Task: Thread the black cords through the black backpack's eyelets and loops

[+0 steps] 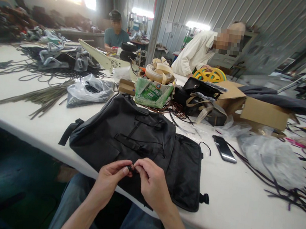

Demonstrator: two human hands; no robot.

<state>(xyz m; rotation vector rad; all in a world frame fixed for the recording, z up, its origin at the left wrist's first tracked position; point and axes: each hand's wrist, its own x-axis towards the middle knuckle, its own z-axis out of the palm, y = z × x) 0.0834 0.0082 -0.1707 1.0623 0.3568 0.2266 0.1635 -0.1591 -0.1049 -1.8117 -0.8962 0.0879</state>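
Observation:
A black backpack (103, 130) lies on the white table in front of me, its flap (187, 170) folded out to the right with a black buckle (204, 198) at the corner. Over the bag's near edge my left hand (110, 176) pinches a small black piece (131, 168) between thumb and fingertips. My right hand (152, 181) meets it there, its fingers closed on the same spot. The piece is mostly covered by fingertips, so its kind cannot be made out. Zipper pulls and a dark handle strap (129, 143) lie just beyond my hands.
Behind the bag stand a green container (154, 92) with rolled tape and an open cardboard box (264, 113). A phone (224, 149) and cords lie to the right, a plastic bag (89, 88) to the left. Two people (116, 37) are across the table.

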